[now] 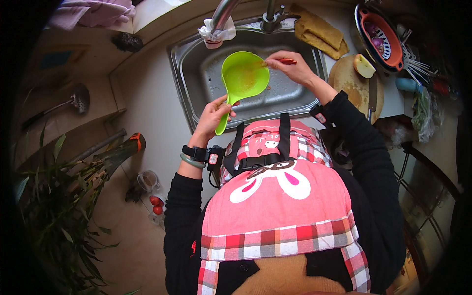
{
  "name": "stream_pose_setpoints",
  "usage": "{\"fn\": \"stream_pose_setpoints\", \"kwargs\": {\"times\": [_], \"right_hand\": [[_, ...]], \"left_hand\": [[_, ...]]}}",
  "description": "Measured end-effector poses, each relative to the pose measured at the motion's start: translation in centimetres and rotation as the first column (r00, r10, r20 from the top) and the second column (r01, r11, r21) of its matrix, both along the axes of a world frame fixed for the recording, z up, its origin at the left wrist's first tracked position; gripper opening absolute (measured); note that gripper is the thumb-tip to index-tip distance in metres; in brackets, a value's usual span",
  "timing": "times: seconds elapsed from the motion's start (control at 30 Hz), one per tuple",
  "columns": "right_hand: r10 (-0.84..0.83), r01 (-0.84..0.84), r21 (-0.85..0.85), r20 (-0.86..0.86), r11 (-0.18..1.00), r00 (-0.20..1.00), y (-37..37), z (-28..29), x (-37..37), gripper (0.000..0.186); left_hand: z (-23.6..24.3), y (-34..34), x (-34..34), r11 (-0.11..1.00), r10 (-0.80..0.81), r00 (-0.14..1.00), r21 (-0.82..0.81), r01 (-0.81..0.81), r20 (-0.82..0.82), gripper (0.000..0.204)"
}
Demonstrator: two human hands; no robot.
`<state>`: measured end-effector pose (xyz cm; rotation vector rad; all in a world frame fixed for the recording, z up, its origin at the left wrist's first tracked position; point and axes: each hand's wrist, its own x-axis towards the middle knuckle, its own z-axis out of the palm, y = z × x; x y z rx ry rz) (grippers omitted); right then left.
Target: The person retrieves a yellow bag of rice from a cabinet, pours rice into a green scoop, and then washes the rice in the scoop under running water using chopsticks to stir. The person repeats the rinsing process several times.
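My left hand is closed round the handle of a bright green water scoop, which is held over the steel sink. Something thin and brownish-yellow lies in its bowl; I cannot make out what. My right hand is at the scoop's right rim, fingers pinched on a slim utensil with a red end. That red end sticks out past the knuckles, while the utensil's other end points into the scoop and is too blurred to name.
A faucet wrapped in white stands behind the sink, beside a brown cloth. To the right are a round cutting board with a knife and a cut apple piece, and an orange colander. Leafy plants fill the left.
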<state>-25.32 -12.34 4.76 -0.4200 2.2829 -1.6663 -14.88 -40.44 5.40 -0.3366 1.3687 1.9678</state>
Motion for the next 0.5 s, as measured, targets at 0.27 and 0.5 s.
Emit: {"fn": "stream_pose_setpoints", "kwargs": {"times": [0.27,0.5], "right_hand": [[0.034,-0.041,0.034,0.183,0.999,0.983,0.41,-0.06,-0.04,0.017],[0.055,-0.056,-0.001,0.205,0.998,0.977,0.72,-0.87,-0.06,0.019]], "left_hand": [[0.02,0.27,-0.18,0.999,-0.008,1.000,-0.038,0.008,-0.010,0.043],[-0.01,0.15,-0.46,0.999,0.018,1.000,-0.033,-0.018,0.019,0.043]]}}
